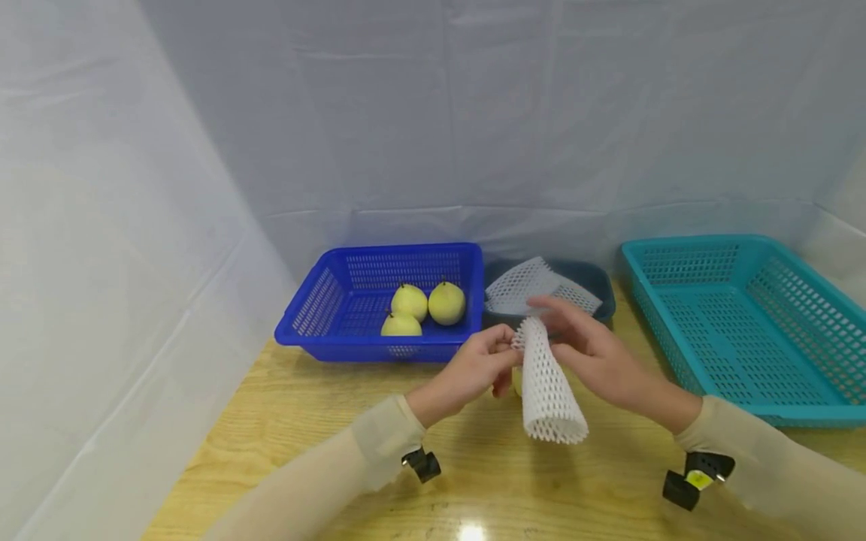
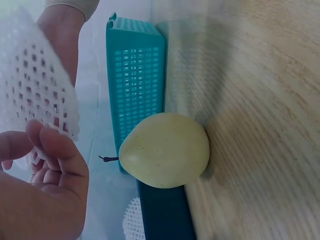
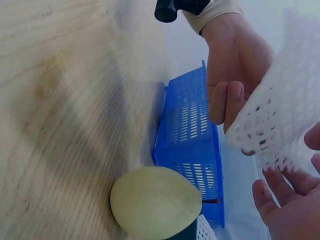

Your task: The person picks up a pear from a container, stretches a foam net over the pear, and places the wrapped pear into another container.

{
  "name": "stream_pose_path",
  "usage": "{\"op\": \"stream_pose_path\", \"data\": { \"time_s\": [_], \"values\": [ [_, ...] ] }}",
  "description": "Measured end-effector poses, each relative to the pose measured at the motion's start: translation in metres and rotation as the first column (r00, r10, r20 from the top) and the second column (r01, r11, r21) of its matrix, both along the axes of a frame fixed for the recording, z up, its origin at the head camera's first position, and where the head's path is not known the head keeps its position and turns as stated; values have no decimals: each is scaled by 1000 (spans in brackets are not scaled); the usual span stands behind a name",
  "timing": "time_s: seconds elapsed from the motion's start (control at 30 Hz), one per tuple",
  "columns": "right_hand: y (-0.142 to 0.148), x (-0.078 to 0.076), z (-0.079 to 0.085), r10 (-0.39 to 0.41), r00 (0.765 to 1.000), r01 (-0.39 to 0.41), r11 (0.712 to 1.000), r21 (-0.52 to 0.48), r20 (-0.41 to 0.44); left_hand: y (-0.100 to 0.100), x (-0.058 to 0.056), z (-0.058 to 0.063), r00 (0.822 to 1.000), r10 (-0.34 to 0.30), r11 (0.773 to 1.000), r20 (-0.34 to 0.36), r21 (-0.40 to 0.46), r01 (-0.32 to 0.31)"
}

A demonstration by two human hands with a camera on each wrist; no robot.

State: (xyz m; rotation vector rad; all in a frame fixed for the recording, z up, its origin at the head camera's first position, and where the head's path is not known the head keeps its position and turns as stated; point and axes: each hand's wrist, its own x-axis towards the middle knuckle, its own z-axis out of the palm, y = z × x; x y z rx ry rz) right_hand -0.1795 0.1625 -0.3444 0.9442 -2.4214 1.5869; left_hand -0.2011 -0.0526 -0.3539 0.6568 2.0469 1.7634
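Note:
A white foam net sleeve [image 1: 551, 391] hangs between the hands, its wide mouth tilted down toward the front. The left hand [image 1: 476, 368] pinches the sleeve's far edge between thumb and fingers. On the other side, the right hand [image 1: 598, 357] is spread, its relaxed fingers [image 3: 280, 187] at the mesh edge. A pale yellow pear [image 2: 165, 150] rests on the table below and behind the sleeve, stem pointing away. In the head view the sleeve and left hand hide most of this pear.
A blue basket [image 1: 379, 347] at back left holds three pears [image 1: 446, 303]. Beside it, a dark bin [image 1: 598, 279] contains more foam nets [image 1: 524, 285]. The teal basket [image 1: 758, 346] stands at right. White sheeting [image 1: 433, 113] rises behind the wooden table [image 1: 284, 428].

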Motion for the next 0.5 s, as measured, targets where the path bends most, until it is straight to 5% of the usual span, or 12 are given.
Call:
{"op": "stream_pose_path", "data": {
  "time_s": [0.17,0.33,0.5],
  "values": [
    [-3,-1,0,43,992,-31,994,-102,116,-2,1,-3,998,6,1000,65,17,-7],
    [-5,0,-1,-6,986,31,989,-146,169,-4,1,-6,993,25,996,116,84,-35],
    [-5,0,-2,-27,955,89,976,-198,294,-2,1,-9,978,56,977,199,192,-95]
  ]
}}
